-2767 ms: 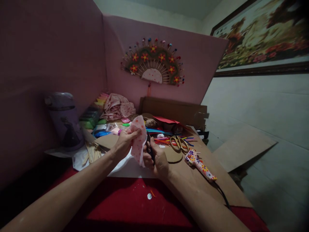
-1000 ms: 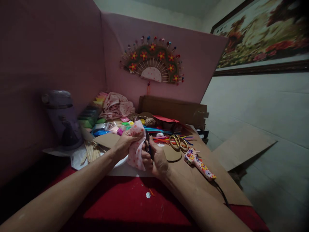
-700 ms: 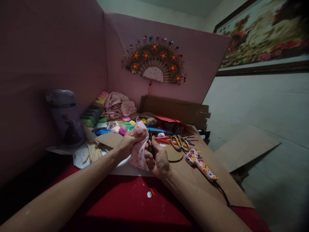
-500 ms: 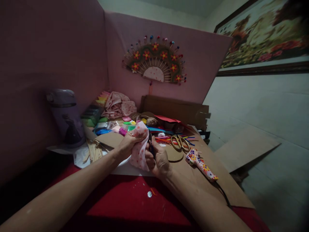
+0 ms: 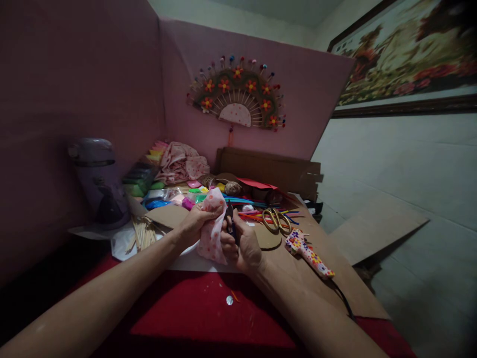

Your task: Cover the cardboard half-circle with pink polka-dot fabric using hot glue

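Note:
Pinched in my left hand point(image 5: 203, 217) is a piece of pink cloth point(image 5: 213, 241) with small red-orange flowers, hanging down over the white sheet beneath. My right hand point(image 5: 244, 243) wraps round a pair of dark pliers point(image 5: 230, 221), their pointed jaws upward beside the cloth's right edge. Whether the jaws touch the cloth I cannot tell. Just right of that hand lies a round cardboard piece point(image 5: 270, 238). Gold-handled scissors point(image 5: 276, 220) rest behind it. A flower-patterned glue gun point(image 5: 309, 253) with a black cord lies further right.
Wooden sticks point(image 5: 142, 234) and a lilac bottle point(image 5: 100, 184) stand at left. Crumpled pink cloth point(image 5: 181, 163), coloured packets and pipe cleaners point(image 5: 249, 201) crowd the back. A decorated fan point(image 5: 238, 97) hangs on the pink panel. Red cloth point(image 5: 179, 303) covers the front.
The pliers' pointed jaws now show more clearly, with a small gap from the cloth's upper edge. Both hands keep their holds, and the whole view has shifted slightly.

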A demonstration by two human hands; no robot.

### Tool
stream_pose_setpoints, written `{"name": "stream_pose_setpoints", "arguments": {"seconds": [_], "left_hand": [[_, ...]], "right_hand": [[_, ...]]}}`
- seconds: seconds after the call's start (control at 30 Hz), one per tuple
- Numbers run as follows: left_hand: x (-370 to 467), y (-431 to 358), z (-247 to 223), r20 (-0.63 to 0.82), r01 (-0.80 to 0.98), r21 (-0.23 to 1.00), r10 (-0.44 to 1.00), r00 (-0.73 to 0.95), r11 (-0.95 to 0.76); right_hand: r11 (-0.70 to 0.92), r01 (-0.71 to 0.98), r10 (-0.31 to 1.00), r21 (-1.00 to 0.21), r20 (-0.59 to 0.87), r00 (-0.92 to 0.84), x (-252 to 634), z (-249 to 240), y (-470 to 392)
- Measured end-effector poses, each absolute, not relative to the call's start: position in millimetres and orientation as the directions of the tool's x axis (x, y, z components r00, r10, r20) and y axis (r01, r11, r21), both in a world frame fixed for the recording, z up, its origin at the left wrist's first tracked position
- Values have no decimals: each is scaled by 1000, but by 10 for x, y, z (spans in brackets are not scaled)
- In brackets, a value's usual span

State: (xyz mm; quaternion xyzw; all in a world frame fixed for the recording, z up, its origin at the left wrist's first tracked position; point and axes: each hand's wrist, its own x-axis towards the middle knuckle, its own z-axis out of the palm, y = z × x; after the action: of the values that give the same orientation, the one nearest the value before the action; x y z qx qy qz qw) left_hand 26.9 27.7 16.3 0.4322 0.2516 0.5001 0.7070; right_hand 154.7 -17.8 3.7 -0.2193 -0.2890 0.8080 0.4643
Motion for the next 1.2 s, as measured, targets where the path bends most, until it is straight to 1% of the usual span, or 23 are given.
{"name": "stream_pose_setpoints", "arguments": {"seconds": [0.17,0.33,0.53,0.73,0.97,1.07,1.2], "left_hand": [[250,266,195,86,-474,868,897,435,147],[244,266,185,84,-454,880,894,439,140],[247,267,191,77,-441,886,893,443,142],[243,294,159,95,-440,889,888,450,128],[239,276,189,66,-414,899,892,447,141],[222,296,216,125,-418,905,888,443,80],[183,371,227,240,-480,876,898,368,-38]], "right_hand": [[-406,-628,871,-664,-74,-485,1551,45,-179],[-418,-629,860,-656,-63,-506,1561,68,-185],[-409,-655,872,-636,-60,-486,1563,40,-177],[-356,-677,892,-644,-20,-451,1537,4,-157],[-355,-666,900,-655,-46,-434,1530,28,-168],[-323,-665,912,-673,-34,-408,1524,36,-171],[-276,-655,931,-703,-27,-364,1509,43,-181]]}}
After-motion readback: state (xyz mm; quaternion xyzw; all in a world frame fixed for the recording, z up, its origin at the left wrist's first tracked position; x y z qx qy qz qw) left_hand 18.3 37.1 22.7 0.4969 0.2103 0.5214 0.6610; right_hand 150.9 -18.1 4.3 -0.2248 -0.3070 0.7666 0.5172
